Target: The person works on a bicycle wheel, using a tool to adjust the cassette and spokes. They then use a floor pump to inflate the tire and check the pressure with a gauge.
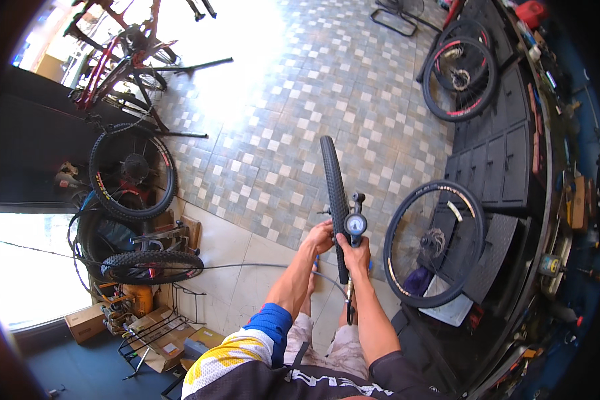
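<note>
In front of my legs a bicycle wheel (pixel 333 180) stands nearly upright, seen edge-on with its knobby black tire towards me. My left hand (pixel 321 235) is closed at the wheel's left side, its fingertips partly hidden behind the tire. On the right side, my right hand (pixel 357 255) wraps round a tire inflator with a round dial gauge (pixel 355 225), its thumb against the tire. From the inflator a short hose (pixel 349 300) hangs below the hand. The valve and the inflator's head are not clear to see.
A grey air hose (pixel 260 265) runs in from the left. Another wheel (pixel 388 257) leans at the right against dark cabinets (pixel 490 167). More wheels (pixel 460 80) stand farther back. A red bike frame (pixel 103 73), a loose wheel (pixel 133 170) and cardboard boxes (pixel 87 323) are at the left.
</note>
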### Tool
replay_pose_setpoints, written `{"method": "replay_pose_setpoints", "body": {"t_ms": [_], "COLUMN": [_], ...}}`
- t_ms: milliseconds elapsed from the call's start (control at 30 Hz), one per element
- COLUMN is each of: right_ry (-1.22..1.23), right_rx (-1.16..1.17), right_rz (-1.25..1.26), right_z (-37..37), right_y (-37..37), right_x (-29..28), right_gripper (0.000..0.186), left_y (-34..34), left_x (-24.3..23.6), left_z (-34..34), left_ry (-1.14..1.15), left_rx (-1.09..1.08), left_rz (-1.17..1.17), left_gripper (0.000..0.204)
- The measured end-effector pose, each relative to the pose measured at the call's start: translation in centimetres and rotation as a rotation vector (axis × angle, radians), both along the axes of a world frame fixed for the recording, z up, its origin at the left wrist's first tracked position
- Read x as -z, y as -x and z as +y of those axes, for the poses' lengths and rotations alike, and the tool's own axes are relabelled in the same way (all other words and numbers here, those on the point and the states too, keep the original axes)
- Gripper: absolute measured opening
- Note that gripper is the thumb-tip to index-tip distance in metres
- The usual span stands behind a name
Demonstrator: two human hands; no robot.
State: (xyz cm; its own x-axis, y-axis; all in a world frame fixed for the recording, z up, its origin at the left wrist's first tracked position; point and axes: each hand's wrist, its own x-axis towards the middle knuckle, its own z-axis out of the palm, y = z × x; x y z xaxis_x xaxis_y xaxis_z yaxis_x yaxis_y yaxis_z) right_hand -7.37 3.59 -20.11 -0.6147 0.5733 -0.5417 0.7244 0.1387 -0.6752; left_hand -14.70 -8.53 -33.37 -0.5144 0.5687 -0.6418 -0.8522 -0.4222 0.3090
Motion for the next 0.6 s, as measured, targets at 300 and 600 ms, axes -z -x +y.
{"method": "replay_pose_setpoints", "body": {"t_ms": [300, 600], "right_ry": [-0.052, -0.003], "right_rx": [0.008, 0.068], "right_rz": [-0.056, -0.089], "right_z": [0.1, 1.7], "right_y": [0.7, 2.3], "right_x": [1.4, 1.3], "right_gripper": [0.083, 0.085], "left_y": [0.8, 1.6], "left_x": [1.0, -0.5], "left_z": [1.2, 3.3], "left_ry": [-0.045, 0.01], "left_rx": [-0.073, -0.09], "left_rz": [-0.014, -0.072], "left_gripper": [0.024, 0.019]}}
